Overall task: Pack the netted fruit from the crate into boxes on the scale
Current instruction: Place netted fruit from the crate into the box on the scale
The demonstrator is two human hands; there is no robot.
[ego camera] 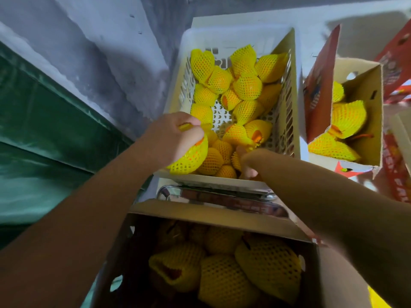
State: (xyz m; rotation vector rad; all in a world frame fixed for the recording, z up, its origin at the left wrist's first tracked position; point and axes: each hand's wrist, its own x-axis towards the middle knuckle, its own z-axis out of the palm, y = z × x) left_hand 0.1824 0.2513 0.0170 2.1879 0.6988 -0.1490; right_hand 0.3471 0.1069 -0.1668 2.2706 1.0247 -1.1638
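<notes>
A: What takes up most of the view?

B: The white plastic crate [287, 90] at the centre, slotted walls, partly filled with fruit in yellow foam netting [246, 85]; its perforated floor shows in the middle. Left of it lie a grey wall and a green tarp [44, 134].

A: And the boxes?

B: A cardboard box [213, 221] sits nearest the camera, flaps up, with several netted fruit [266, 263] inside in shadow. Between it and the crate a metal scale edge [169, 192] shows. To the right stands a second open box [369, 101] with red printed sides, holding a few more netted fruit [347, 116].

A: The hands?

B: Both reach into the crate's near end. The left hand [171, 136] has its grip curled round one netted fruit [191, 156], lifted at the crate's near-left corner, the net bunched between fingers and thumb.

A: The right one?

B: The right hand [249, 163] is down among the fruit at the near wall, fingers curled, apparently pinching the netting of a fruit [239, 161] there. It is blurred, so I can't tell for sure what the grip holds.
</notes>
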